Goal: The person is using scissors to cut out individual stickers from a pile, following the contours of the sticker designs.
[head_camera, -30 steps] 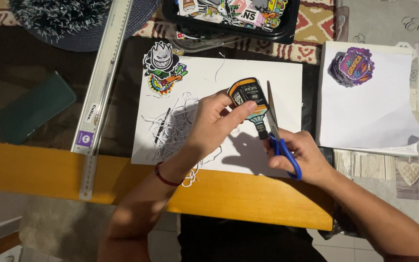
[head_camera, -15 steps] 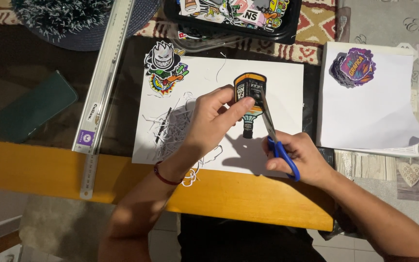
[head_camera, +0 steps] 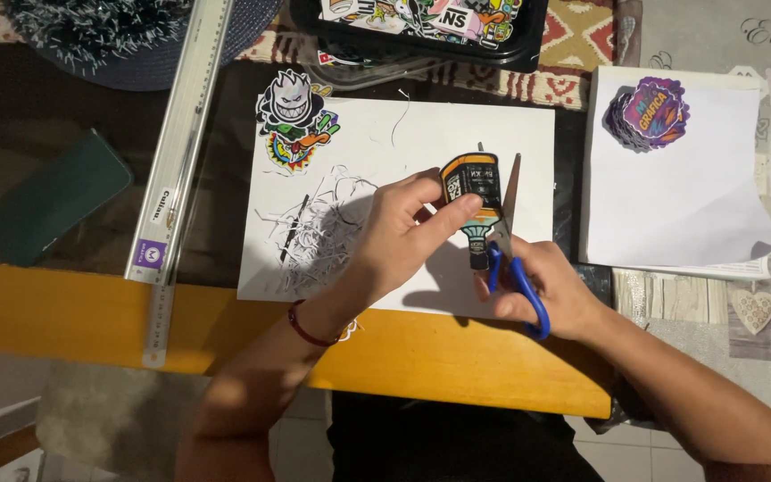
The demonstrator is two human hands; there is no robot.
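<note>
Both hands keep their grips, left hand (head_camera: pixel 394 234) pinching the bottle sticker (head_camera: pixel 474 198), right hand (head_camera: pixel 537 290) working blue scissors (head_camera: pixel 512 259) further up its edge.

Single head-worn view, looking steeply down, close over the table edge (head_camera: pixel 64 312)

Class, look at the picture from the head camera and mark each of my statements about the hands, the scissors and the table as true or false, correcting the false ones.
1. The right hand holds blue-handled scissors. True.
2. The left hand pinches an orange and black bottle-shaped sticker. True.
3. The long metal ruler lies right of the white sheet of paper. False: it lies to its left.
4. The heap of thin white paper trimmings lies on the yellow table edge. False: it lies on the white sheet.
5. A round purple sticker rests on the other white sheet at the right. True.
</note>
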